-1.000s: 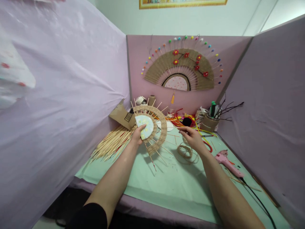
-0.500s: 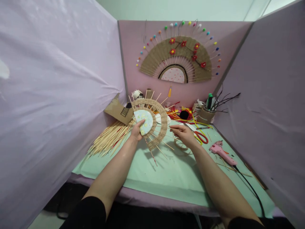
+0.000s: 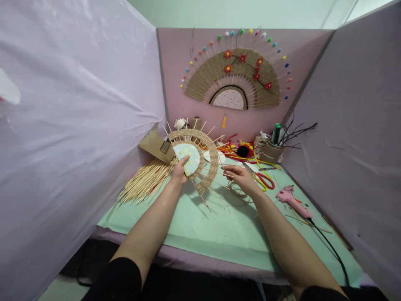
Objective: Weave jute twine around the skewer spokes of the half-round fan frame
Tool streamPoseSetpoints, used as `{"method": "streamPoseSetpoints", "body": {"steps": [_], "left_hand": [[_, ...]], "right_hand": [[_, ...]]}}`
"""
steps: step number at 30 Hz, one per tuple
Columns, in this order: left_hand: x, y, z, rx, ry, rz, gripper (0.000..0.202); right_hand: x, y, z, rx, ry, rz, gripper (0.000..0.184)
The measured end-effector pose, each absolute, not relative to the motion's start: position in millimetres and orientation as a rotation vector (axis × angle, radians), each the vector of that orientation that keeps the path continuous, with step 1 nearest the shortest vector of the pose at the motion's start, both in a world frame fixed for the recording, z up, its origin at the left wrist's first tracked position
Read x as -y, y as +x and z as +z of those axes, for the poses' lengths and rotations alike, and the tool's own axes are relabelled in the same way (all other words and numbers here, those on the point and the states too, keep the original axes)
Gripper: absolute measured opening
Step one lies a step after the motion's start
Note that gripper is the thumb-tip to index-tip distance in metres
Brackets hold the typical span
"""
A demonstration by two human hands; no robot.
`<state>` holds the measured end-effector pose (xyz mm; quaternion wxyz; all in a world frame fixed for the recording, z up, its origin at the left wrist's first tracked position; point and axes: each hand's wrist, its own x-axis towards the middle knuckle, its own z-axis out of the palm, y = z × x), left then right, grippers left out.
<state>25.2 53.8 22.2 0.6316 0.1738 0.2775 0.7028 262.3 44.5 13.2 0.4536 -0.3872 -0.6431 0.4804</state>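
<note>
My left hand (image 3: 179, 172) grips a half-woven fan (image 3: 209, 156) by its pale paper centre, thumb on the front, and holds it upright above the green mat (image 3: 216, 225). Thin wooden spokes stick out all round its twine band. My right hand (image 3: 240, 177) is just right of the fan, fingers pinched on a thin strand of twine that I can barely make out. A loose coil of twine (image 3: 235, 191) lies on the mat under that hand.
A heap of bamboo skewers (image 3: 144, 184) lies at the left, beside a cardboard piece (image 3: 156, 144). Red scissors (image 3: 265, 179), a pink glue gun (image 3: 293, 202) with a black cord, and a pen cup (image 3: 272, 150) are at the right. A finished fan (image 3: 233, 79) hangs on the back wall.
The view dropped and steadied. My right hand moved left, closer to the fan's edge. The fan rose slightly and tilted in my left hand.
</note>
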Motion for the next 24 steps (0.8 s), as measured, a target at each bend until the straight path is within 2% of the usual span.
{"method": "streamPoseSetpoints", "body": {"steps": [7, 15, 19, 24], "left_hand": [[-55, 23, 25, -0.647, 0.394, 1.685, 0.034], [-60, 19, 22, -0.657, 0.41, 1.803, 0.035], [-62, 18, 20, -0.642, 0.416, 1.848, 0.038], [-62, 17, 21, -0.662, 0.379, 1.864, 0.034]], "right_hand": [[-43, 273, 21, 1.849, -1.048, 1.017, 0.031], [-40, 279, 27, 1.961, -1.095, 0.512, 0.026], [-35, 276, 29, 1.956, -1.099, 0.513, 0.027], [-31, 274, 32, 1.98, -1.065, 0.65, 0.032]]}}
